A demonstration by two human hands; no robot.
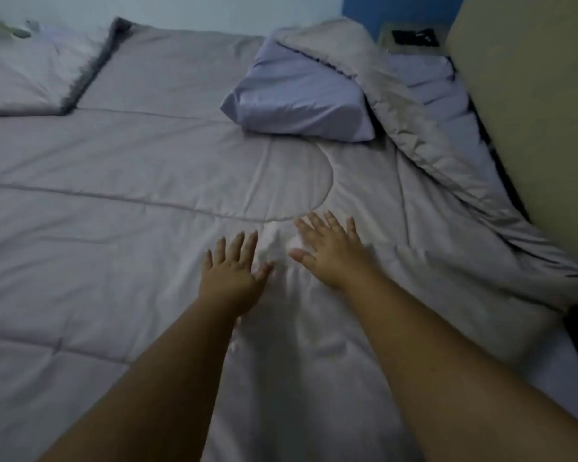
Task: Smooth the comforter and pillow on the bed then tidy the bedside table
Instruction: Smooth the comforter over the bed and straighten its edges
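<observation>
We are pressing both hands flat on the comforter [147,168], which is lying spread across the bed, with a small ridge of bunched fabric rising between them. Our left hand [232,271] is lying palm down with fingers spread, and our right hand [331,250] is doing the same just beside it, neither one pinching anything. The comforter is looking soft, light and a little slick, so we are judging that it will slide under flat palms rather than need gripping; sweeping outward from the ridge should serve best. Its far right edge [424,151] is lying folded back against the headboard [531,111], and there a hold on the hem would suit. The pillow [301,95] is sitting crooked near that fold, soft and easy to lift by its ends. The bedside worktop [411,36] is showing beyond, holding something dark we cannot make out.
</observation>
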